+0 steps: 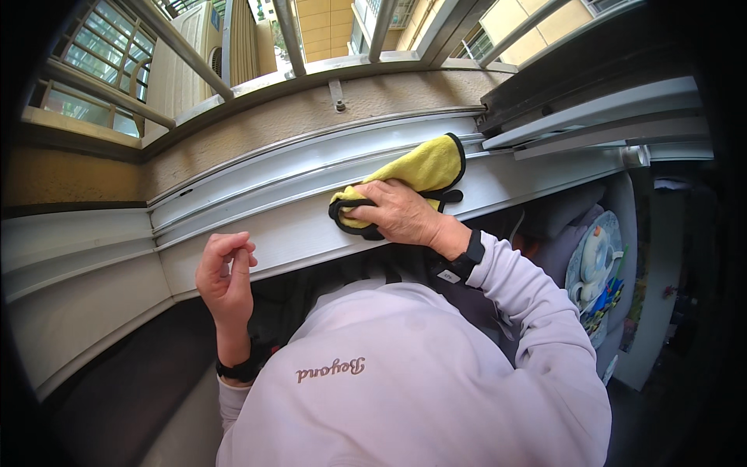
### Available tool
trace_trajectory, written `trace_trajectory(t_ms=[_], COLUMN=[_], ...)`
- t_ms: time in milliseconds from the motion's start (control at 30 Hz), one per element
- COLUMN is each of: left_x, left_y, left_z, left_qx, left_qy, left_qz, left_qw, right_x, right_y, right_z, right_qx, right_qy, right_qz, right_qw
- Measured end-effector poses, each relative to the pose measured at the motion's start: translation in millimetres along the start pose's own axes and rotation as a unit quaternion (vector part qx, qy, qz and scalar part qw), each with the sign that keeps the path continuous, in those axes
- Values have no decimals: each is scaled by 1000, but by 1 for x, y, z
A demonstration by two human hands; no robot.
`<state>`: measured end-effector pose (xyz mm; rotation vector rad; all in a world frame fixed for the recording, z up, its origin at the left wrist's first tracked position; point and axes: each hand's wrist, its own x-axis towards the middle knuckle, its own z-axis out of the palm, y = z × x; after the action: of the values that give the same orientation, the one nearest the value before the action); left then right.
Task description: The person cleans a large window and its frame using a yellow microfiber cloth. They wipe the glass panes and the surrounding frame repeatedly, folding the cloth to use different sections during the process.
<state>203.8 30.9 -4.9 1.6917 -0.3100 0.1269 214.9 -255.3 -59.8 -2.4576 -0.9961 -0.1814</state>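
My right hand grips a yellow microfibre cloth with black edging. The bunched cloth lies against the white window frame, and one end of it spreads over the sliding track. Part of the cloth is hidden under my palm and fingers. Further left, my left hand is raised by the inner edge of the frame. Its fingers are curled in towards the thumb, and nothing shows between them.
Metal security bars stand outside, beyond a rough beige ledge with a bolted bracket. Sliding sash panels are stacked at the right. An outdoor air-conditioner unit sits behind the bars. Items fill a patterned tray at the lower right.
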Motion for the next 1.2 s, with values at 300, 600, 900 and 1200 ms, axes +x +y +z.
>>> trace_trajectory(t_ms=[300, 600, 900, 1200], left_x=[-15, -31, -33, -26], left_y=[0, -15, -44, -30], left_z=[66, 77, 30, 10], left_qx=[17, -157, -145, 67], left_qy=[-87, -299, -423, -332], left_qz=[-72, -253, -341, -56], left_qw=[993, 907, 827, 939], right_x=[-80, -115, -22, 0], right_y=[28, 33, -37, -44], right_z=[-79, -43, 19, 25], right_qx=[70, -226, -221, -187], right_qy=[323, 151, 136, 181], right_qz=[249, 429, 362, 305], right_qw=[910, 861, 895, 916])
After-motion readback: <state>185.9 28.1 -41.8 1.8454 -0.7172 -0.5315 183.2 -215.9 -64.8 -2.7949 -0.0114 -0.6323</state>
